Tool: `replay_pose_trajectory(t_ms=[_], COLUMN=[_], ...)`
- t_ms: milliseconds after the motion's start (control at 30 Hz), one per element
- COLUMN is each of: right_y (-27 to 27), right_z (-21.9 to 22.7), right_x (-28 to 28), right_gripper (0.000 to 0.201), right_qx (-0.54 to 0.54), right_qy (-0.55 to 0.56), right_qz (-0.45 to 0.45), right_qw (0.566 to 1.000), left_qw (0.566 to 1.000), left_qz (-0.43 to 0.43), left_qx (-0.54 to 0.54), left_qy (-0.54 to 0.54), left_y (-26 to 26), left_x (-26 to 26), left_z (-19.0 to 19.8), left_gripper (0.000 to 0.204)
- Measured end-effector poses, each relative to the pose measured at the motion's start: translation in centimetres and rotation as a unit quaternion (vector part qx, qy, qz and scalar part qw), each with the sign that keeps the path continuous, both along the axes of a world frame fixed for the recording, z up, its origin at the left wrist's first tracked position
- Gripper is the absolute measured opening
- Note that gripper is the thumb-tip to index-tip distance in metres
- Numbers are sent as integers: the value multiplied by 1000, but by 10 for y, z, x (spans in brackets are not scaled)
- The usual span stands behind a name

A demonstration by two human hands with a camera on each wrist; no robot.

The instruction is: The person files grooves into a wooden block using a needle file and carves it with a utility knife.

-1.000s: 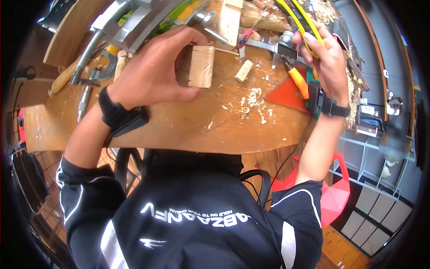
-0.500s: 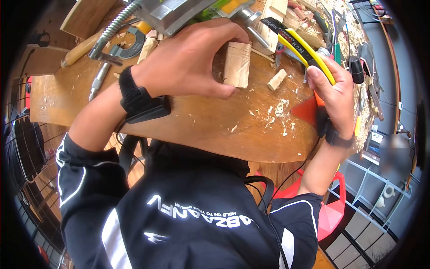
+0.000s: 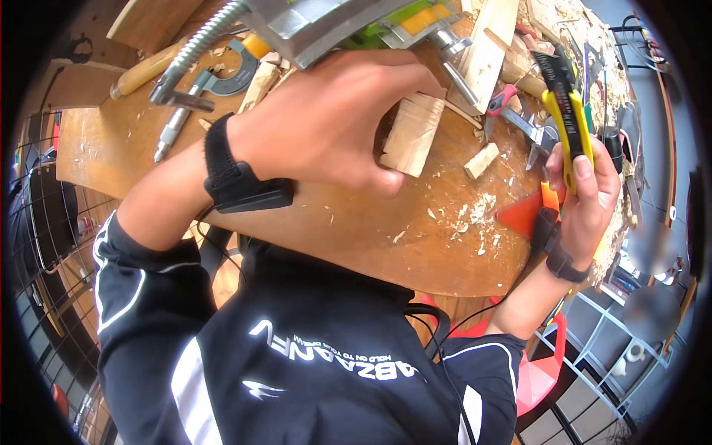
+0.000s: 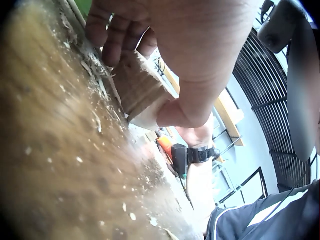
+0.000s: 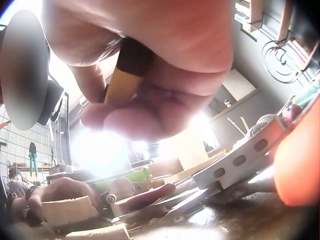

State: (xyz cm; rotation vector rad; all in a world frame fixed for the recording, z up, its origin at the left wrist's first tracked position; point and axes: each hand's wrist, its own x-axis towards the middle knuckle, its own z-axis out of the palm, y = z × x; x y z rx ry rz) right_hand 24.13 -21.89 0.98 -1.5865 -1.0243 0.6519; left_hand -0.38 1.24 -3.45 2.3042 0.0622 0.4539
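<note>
My left hand (image 3: 326, 122) grips a pale wooden block (image 3: 413, 135) between thumb and fingers on the brown table (image 3: 356, 230). In the left wrist view the thumb presses one end of the block (image 4: 142, 92), with the fingers on its far side. To the right, my right hand (image 3: 589, 200) holds a yellow and black utility knife (image 3: 567, 122) above the table, pointing away from the body. Its fingers curl round the handle (image 5: 122, 82) in the right wrist view. Whether a blade is out cannot be told.
A metal vise (image 3: 311, 30) stands beyond the left hand. A small wood piece (image 3: 482, 161) and shavings (image 3: 482, 211) lie between the hands. Near the right hand are a caliper (image 3: 538, 137) and an orange-red triangular piece (image 3: 519, 213). A micrometer (image 3: 233, 74) lies at the left.
The head view has shifted, so the table and block appear farther right. The knife, earlier tilted to the left, now stands more upright in the right hand. The left hand still holds the block.
</note>
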Motion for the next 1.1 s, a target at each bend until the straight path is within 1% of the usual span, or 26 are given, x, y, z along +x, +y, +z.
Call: replay_pose_trajectory(t_ms=[33, 100, 167, 200, 233, 300, 367, 433, 567, 667, 733, 767, 867, 933, 1100], right_y=[-1, -1, -1, 0, 0, 1, 2, 2, 9, 15, 16, 17, 16, 16, 17], right_z=[0, 1, 0, 1, 0, -1, -3, -4, -1, 0, 1, 1, 1, 0, -1], right_x=[-1, -4, -11, -12, -12, -11, -12, -12, -18, -17, -17, -17, -16, -16, -18], right_gripper=[40, 37, 34, 31, 31, 29, 29, 30, 33, 35, 35, 35, 35, 35, 37], right_qx=[-6, -26, -50, -51, -51, -52, -46, -43, -72, -51, -59, -68, -69, -69, -67], right_qy=[-32, -34, -85, -114, -113, -135, -124, -136, -170, -197, -214, -230, -235, -236, -252], right_qz=[-2, 2, 8, 26, 26, 98, 111, 152, 158, 184, 191, 198, 200, 198, 201], right_qw=[999, 999, 995, 992, 992, 985, 985, 978, 970, 962, 956, 950, 949, 949, 944], left_qw=[1000, 1000, 999, 1000, 1000, 1000, 1000, 999, 998, 999, 998, 998, 999, 997, 998], left_qz=[-5, -7, -7, -3, 2, -1, -3, -19, -17, -8, -5, -5, -8, -10, -10], left_qx=[4, 2, -2, 9, 20, 19, 16, 27, 55, 28, 9, 9, 33, 70, 54], left_qy=[9, 24, 40, 29, 18, 15, 14, 2, 28, 28, 58, 58, 31, 15, 23], left_y=[0, 1, 0, 0, -1, -1, -1, -1, -1, -2, -2, -2, -1, 0, -1], left_x=[1, 2, 2, 2, 3, 2, 2, 3, 2, 1, 0, 0, 0, 1, 1], left_z=[3, 6, 8, 8, 8, 8, 7, 7, 9, 11, 13, 12, 9, 6, 5], left_gripper=[69, 69, 69, 70, 70, 70, 71, 70, 71, 72, 73, 73, 73, 73, 73])
